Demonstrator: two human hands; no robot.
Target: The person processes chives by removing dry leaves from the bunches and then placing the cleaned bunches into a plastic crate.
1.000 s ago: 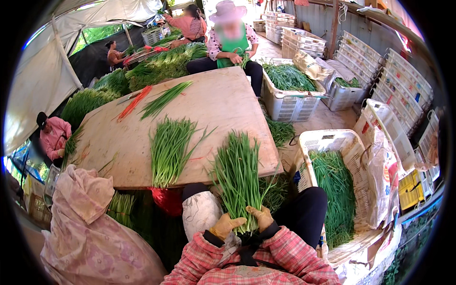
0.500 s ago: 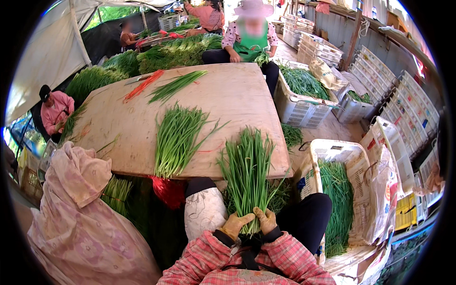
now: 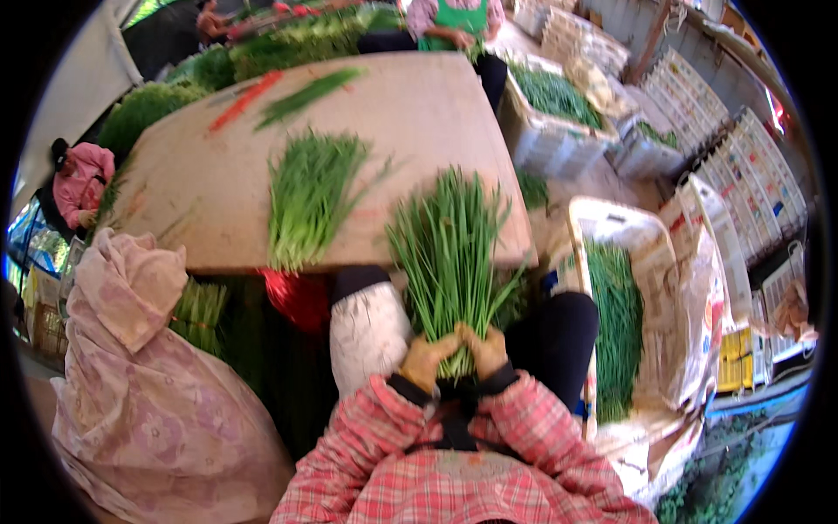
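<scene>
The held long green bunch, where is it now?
In the head view, the long green bunch is just right of centre, held by the yellow-gloved left hand and right hand, near the pale wooden tabletop.

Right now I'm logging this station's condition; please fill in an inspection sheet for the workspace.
Surface: wooden board, faintly stained.
Job's things: held bunch of chive-like greens; second bunch flat on the board.
Clutter: red strips beside a smaller green bundle.
Hands: left hand and right hand gripping the held bunch low.
Cables: nothing clearly seen.
Surroundings: floral cloth at left, white crate holding cut greens at right, green-aproned co-worker beyond the board.
</scene>
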